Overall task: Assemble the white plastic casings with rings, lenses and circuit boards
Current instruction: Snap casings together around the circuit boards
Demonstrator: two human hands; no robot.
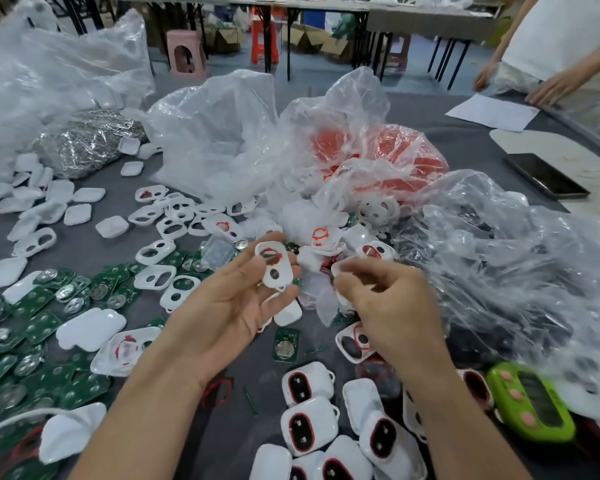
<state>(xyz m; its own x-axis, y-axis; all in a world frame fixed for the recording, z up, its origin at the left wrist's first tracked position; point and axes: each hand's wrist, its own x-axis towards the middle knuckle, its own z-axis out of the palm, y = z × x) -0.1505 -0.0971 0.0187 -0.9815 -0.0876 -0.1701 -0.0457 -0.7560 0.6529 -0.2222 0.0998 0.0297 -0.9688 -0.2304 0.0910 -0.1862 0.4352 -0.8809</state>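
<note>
left hand (236, 306) grips white two-hole plastic casing (280, 276), red ring (273, 260) in far hole, long axis along the fingers. right hand (388, 306) pinches small translucent piece (343, 266), apart, just right of casing.

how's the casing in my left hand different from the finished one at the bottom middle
The held casing is gripped in the left hand, its two holes see-through; the finished casing lies on the table, a red-ringed dark lens filling it. Both are white.
</note>
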